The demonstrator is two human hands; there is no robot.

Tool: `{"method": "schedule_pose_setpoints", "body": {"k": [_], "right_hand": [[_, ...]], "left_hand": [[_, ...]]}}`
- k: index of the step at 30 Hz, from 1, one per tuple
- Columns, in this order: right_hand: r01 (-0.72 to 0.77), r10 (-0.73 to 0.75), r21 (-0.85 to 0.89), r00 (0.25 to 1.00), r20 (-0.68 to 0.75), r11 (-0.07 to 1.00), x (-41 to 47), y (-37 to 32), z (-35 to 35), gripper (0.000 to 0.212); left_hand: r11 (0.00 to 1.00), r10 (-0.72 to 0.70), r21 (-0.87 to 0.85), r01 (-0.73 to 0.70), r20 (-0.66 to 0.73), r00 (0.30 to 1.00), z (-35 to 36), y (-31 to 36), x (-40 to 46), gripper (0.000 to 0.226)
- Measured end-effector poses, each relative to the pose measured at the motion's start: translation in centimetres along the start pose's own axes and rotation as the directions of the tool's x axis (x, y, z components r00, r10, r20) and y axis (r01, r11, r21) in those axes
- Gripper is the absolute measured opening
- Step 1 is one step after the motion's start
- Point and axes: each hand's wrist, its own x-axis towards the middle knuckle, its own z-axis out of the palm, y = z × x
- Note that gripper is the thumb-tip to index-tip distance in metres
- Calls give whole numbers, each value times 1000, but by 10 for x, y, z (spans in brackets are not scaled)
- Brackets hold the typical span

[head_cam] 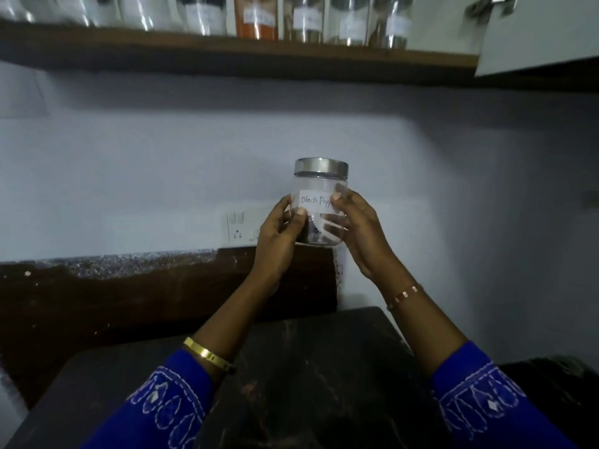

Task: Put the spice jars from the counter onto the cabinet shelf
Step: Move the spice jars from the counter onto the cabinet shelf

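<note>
I hold a clear spice jar with a steel lid and a white label reading "Black Pepper" upright in front of the wall, well above the counter. My left hand grips its left side and my right hand grips its right side. A little dark spice lies at the jar's bottom. High above, the wooden cabinet shelf carries a row of several labelled jars, among them one with orange powder.
A dark stone counter lies below my arms. A white switch and socket plate sits on the wall behind my left hand. An open white cabinet door hangs at the upper right.
</note>
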Motion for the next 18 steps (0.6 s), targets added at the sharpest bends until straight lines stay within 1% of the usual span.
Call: {"method": "schedule_pose_setpoints", "body": {"k": [2,5,8,11,14,18], "right_hand": [[62,-62,-38,998,0,997,15,-21,-8,45],[161,-161,-110,987,6,981,35,-52,-20,43],[243,-246,-150,969,-3,958,55,-81,-34,42],[308,-315,-139,949,-25,941,74,-108,-49,44],[371,-377,-133,926,-22,919,92,-135,-65,41],[412,-416,-169,909,11,895,119,-168,-84,49]], "left_hand": [[996,77,52,-76,-9,997,12,20,18,45],[975,196,110,-195,-3,981,31,46,43,43],[949,277,155,-273,-1,961,50,67,70,41],[940,313,141,-310,0,950,69,92,91,38],[938,329,117,-326,-6,944,87,116,109,37],[928,360,107,-356,-17,933,108,144,132,38]]}}
